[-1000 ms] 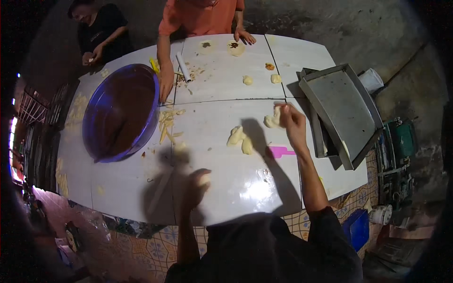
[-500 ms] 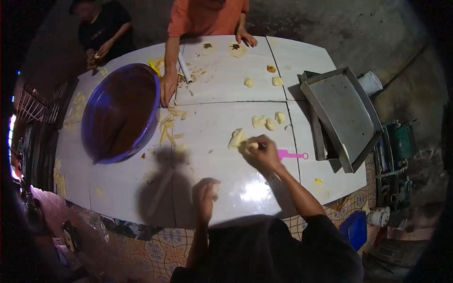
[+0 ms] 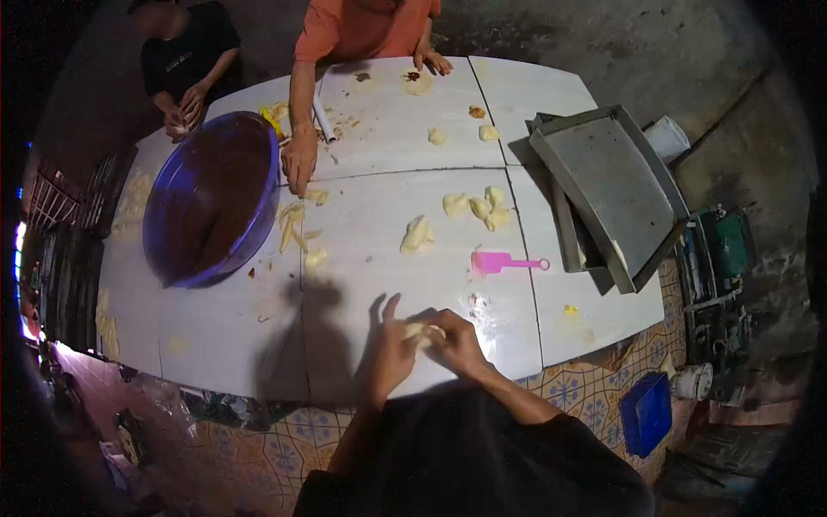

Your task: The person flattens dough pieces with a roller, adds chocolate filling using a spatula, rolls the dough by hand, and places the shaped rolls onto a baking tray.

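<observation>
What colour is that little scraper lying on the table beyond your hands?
Pink. The scraper shows clearly in the head view, lying flat on the white table.

Both hands — left [image 3: 389,349], right [image 3: 457,340] — meet, fingers curled.

— Are any packages, labels, signs or screens observed?
— None can be made out. On the white table [image 3: 431,284] only unwrapped items are seen; no printed or lit surface is noted anywhere around it.
</observation>
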Tool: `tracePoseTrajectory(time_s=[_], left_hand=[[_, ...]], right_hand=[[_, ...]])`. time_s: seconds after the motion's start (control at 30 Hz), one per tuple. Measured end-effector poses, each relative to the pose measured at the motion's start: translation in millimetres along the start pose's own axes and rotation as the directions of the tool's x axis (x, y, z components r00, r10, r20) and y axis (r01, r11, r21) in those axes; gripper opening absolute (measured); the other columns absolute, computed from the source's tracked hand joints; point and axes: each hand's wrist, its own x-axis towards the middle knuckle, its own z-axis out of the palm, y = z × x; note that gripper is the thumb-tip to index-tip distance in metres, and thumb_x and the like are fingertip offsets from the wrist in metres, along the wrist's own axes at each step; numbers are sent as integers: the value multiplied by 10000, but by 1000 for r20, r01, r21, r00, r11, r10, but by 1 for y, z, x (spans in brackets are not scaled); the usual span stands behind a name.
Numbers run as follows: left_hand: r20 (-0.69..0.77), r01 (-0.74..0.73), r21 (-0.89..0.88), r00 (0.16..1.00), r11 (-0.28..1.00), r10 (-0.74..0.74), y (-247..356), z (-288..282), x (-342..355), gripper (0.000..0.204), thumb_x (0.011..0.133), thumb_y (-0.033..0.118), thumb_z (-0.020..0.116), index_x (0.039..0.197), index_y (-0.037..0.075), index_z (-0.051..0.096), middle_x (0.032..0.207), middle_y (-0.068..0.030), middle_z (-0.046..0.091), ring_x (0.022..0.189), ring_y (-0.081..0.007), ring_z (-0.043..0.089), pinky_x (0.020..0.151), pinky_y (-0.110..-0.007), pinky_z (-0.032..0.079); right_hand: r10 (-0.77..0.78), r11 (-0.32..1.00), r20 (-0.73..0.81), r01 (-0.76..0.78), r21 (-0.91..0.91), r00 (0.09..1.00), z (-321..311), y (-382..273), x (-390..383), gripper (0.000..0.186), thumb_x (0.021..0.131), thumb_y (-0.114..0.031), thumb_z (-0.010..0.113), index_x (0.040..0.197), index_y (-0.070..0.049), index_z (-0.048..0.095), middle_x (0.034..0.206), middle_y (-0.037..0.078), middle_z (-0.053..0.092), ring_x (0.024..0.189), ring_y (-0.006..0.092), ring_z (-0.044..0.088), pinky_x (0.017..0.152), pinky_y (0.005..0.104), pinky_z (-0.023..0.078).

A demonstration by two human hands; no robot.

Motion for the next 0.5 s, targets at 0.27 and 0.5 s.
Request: tracePoseTrajectory(time_s=[0.27,0.5], left_hand=[[-168,-43,525,974,850,153,-29,-5,-48,549,852,72,667,1378,-3,529,1306,-231,576,1262,-358,526,1106,-466,369],[335,-207,634,942,745,-23,9,21,-47,911,954,518,576,1549,-73,219,1592,-237,325,1482,-403,301,1210,-608,164]], right_hand=[[-279,877,-2,254,-408,960,-4,20,-32,406,929,-51,610,1324,30,564,1290,252,581,1158,401,601,934,427,536],[-288,458,452,536,-709,844,-6,52,-43,593,948,-258,599,1446,35,462,1534,199,443,1481,332,342,1179,477,331]])
